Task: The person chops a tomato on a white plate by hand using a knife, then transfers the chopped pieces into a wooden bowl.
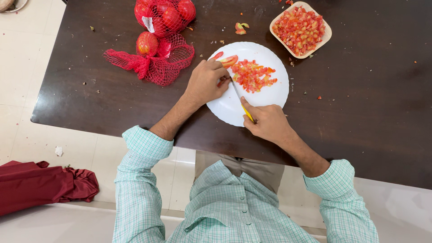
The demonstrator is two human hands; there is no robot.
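**Tomato being cut on a white plate**

A dark wooden table [360,112] carries everything. The white plate [229,110] at its near edge is the landmark; it holds a heap of diced tomato [253,75] and tomato slices [227,60]. Left of the plate, a red mesh bag [163,18] contains whole tomatoes. Beyond the plate to the right, a square tray [300,29] is full of diced tomato. The left hand [206,82] curls closed on a tomato piece over the plate; the right hand [268,121] grips a yellow-handled knife [240,101]
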